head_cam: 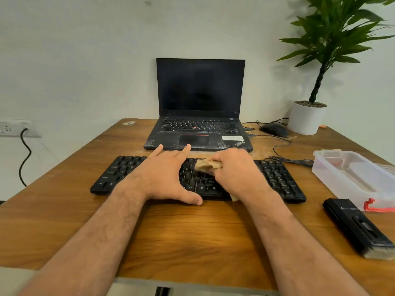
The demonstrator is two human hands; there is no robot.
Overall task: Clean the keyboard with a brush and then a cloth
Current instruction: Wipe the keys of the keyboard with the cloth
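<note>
Brown wood makes the table (pixel 192 229), which fills the bottom of the frame. At lower right lies a black brush (pixel 359 228). In the middle is the black keyboard (pixel 277 178). The left hand (pixel 165 178) rests flat on it, fingers straight. The right hand (pixel 237 174) grips a tan cloth (pixel 206 165) on the keys. A clear box (pixel 354 176) sits at right. Farther back are a laptop (pixel 199 103), a mouse (pixel 274 129), a potted plant (pixel 307 116) and the white wall (pixel 85 50).
</note>
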